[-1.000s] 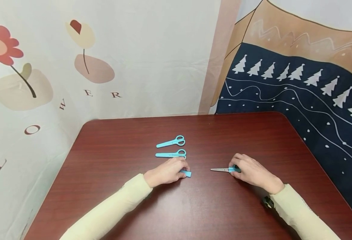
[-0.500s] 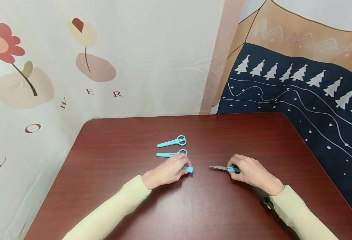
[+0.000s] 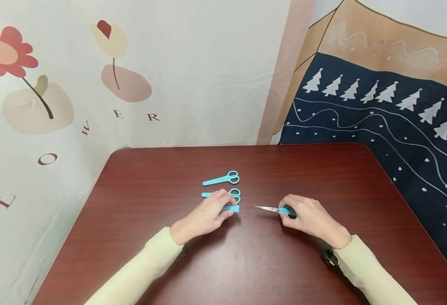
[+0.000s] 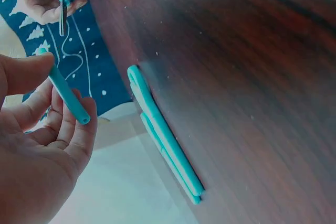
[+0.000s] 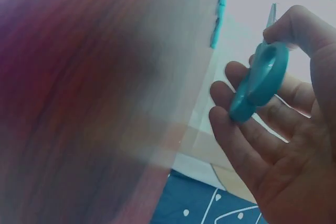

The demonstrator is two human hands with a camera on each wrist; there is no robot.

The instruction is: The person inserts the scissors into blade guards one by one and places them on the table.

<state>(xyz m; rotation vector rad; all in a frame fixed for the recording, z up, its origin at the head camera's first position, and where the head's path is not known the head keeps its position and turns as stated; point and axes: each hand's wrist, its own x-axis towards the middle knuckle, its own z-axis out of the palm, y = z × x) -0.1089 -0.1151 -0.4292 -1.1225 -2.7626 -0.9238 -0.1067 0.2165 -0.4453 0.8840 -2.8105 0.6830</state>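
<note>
In the head view my left hand [image 3: 202, 217] pinches a light-blue scissors cover [image 3: 231, 209] between thumb and fingers. The left wrist view shows this cover [image 4: 68, 95] as a slim blue strip raised off the table. To its right, my right hand [image 3: 312, 215] holds a pair of scissors [image 3: 267, 209] by its blue handles, the bare metal blades pointing left toward the cover. A small gap separates the blade tip from the cover. Beyond my left hand lie two more blue scissors, the far pair [image 3: 221, 180] fully visible and the near pair [image 3: 235, 194] partly hidden by my fingers; covers hide their blades.
A dark red-brown table [image 3: 162, 169] with rounded far corners lies under both hands. Behind it hangs a pale curtain [image 3: 208, 84] printed with flowers and letters. A navy cloth [image 3: 345, 114] with white trees borders the right side.
My right hand has carried the scissors leftward. The left hand has shifted slightly back and left with the cover. The gap between blade tip and cover has narrowed.
</note>
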